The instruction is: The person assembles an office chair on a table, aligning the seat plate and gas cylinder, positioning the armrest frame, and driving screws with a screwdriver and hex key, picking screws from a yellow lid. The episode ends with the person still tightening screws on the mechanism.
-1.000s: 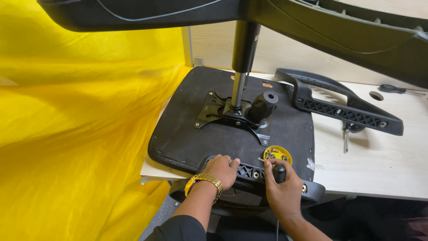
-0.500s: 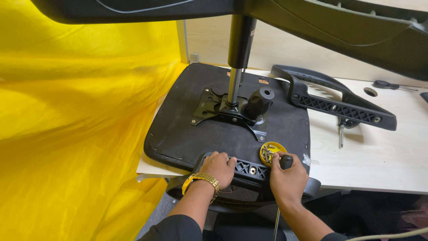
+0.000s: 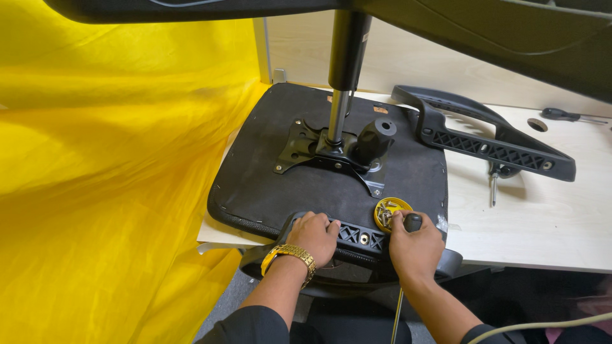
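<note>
Gripping a ribbed black armrest (image 3: 357,234) against the upturned seat (image 3: 306,185), left hand (image 3: 313,237) stays put; right hand (image 3: 415,247), clenching a screwdriver (image 3: 412,223), has shifted slightly.

Bright, even light falls from overhead, and the view is sharp through the centre. The yellow cloth (image 3: 95,191) at nine o'clock glows hot, close to washed out along its folds. A soft sheen sits on the pale desk (image 3: 542,223) at three o'clock. The spare armrest (image 3: 484,137) throws a soft shadow. Twelve o'clock goes dark and slightly soft under the chair base (image 3: 446,25).
</note>
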